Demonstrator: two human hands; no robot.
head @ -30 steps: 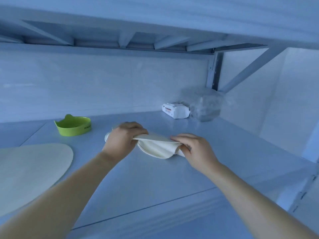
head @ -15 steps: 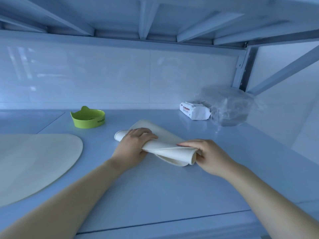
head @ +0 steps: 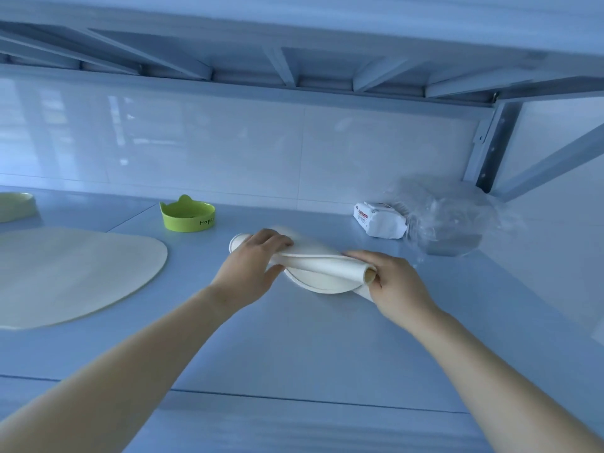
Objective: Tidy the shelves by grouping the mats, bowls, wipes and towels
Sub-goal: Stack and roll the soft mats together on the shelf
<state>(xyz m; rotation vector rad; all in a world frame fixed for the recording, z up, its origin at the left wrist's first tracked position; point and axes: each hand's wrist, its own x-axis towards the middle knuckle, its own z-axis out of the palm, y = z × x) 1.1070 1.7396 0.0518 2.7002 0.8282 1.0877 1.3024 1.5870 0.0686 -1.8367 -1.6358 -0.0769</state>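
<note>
Left hand, right hand grip seemingly half-rolled mat.

The rolled mat lay mid-shelf, with the left hand over its 10 o'clock end and the right hand round its 4 o'clock end. Reckoned from the roll, the flat mat lay at 9 o'clock, apart from it. The bowl stood at 11 o'clock, behind the flat mat's edge, and a second bowl sat far out at 10 o'clock. The wipes pack lay at 1 o'clock, with the plastic-wrapped bundle against its 3 o'clock side. The upper shelf ran overhead.
</note>
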